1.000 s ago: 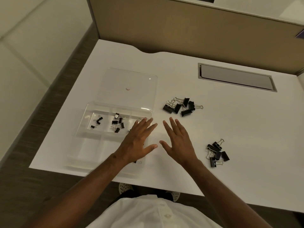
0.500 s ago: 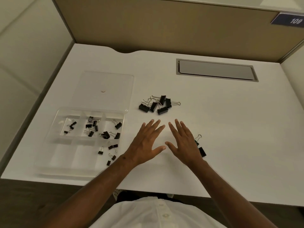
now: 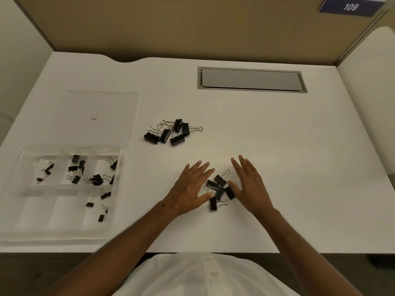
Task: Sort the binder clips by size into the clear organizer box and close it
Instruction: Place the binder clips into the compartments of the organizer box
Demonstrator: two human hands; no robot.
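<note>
A clear organizer box (image 3: 17, 195) lies at the desk's left with its lid (image 3: 96, 116) folded flat behind it. Small black binder clips (image 3: 74, 169) sit in several of its compartments. A pile of larger black clips (image 3: 171, 133) rests on the desk right of the lid. A second pile of medium clips (image 3: 219, 190) lies near the front, between my hands. My left hand (image 3: 188, 189) is flat on its left side and my right hand (image 3: 249, 184) is flat on its right side, both with straight fingers and thumbs at the pile's edge.
The white desk (image 3: 299, 167) has a grey cable hatch (image 3: 250, 79) at the back right. Tan partition walls stand behind, with a blue sign marked 109 (image 3: 350, 6) at top right. The desk's front edge runs just before my white shirt.
Both hands have moved right from beside the organizer box and spread apart on either side of the medium clip pile. The view has shifted rightwards too.
</note>
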